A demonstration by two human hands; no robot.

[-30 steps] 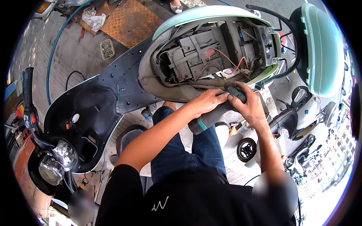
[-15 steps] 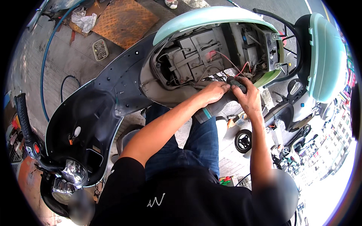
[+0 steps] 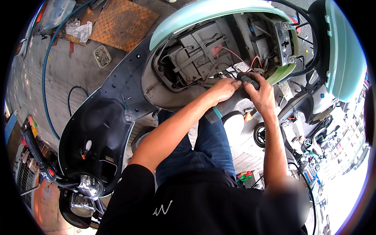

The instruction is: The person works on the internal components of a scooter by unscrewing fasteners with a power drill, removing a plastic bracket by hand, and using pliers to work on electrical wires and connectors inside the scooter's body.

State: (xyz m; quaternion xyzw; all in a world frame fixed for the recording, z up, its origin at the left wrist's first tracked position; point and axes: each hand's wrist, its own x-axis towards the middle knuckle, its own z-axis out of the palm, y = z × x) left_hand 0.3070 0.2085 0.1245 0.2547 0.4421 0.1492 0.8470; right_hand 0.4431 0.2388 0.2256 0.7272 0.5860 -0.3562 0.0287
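Observation:
A mint-green scooter body (image 3: 184,15) lies across the upper middle, its seat compartment exposing grey battery blocks (image 3: 192,55), brackets and red wires (image 3: 254,58). Just below the compartment's near edge, my left hand (image 3: 225,89) and my right hand (image 3: 260,94) both grip a grey and dark-green tool (image 3: 231,105) with a teal band, its lower end over my thighs. My right thumb lies on its dark upper part; my left fingers are curled against it beside that thumb. The tool's far tip is partly hidden among the wiring.
The scooter's black floor panel (image 3: 90,129) and handlebar (image 3: 35,150) are left. A rusty plate (image 3: 121,25), cloth (image 3: 78,31), tray of small parts (image 3: 102,56) and blue hose (image 3: 46,94) lie on the ground. Other scooters (image 3: 301,113) and a detached mint panel (image 3: 344,47) stand right.
Both hands and the tool have moved slightly up and rightward toward the compartment's edge. The view has shifted, with the floor panel and handlebar now further right and lower in it.

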